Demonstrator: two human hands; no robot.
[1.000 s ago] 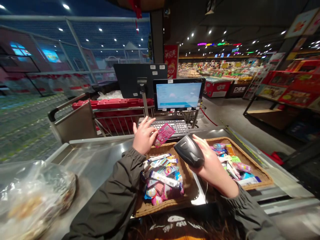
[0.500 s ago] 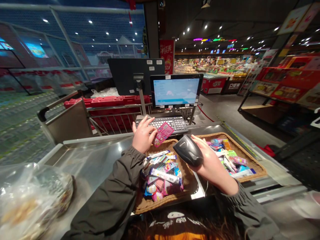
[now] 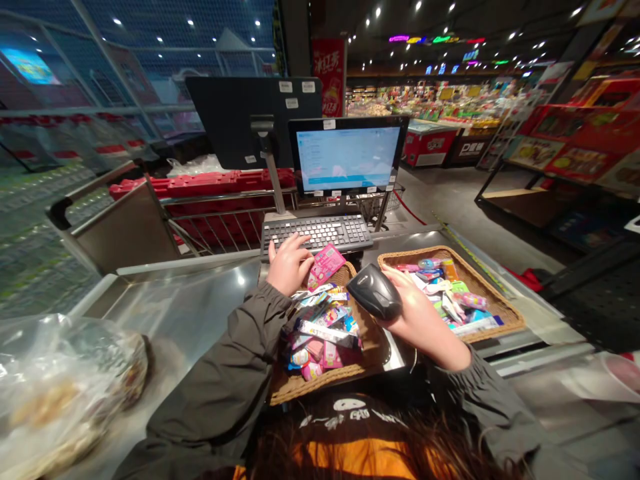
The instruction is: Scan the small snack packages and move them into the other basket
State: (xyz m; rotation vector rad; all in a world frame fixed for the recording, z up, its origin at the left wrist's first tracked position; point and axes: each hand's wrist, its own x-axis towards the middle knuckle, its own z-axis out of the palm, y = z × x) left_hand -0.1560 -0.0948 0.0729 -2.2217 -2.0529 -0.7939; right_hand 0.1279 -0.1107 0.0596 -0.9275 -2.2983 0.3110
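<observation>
Pink packet (image 3: 326, 265) still pinched in your left hand (image 3: 290, 266), scanner (image 3: 374, 292) still gripped in right hand (image 3: 419, 313); neither set down.

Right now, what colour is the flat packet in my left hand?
The flat packet in your left hand is mostly pink, as the head view shows.

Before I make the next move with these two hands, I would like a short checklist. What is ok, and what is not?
1. Pink packet held by the left hand: ok.
2. Black scanner held by the right hand: ok.
3. One hand free: not ok, both are occupied.
4. Screen lit: ok.
5. Screen text readable: cannot tell, too small here.
6. Left hand clear of the keyboard: cannot tell, they overlap in this view.
</observation>
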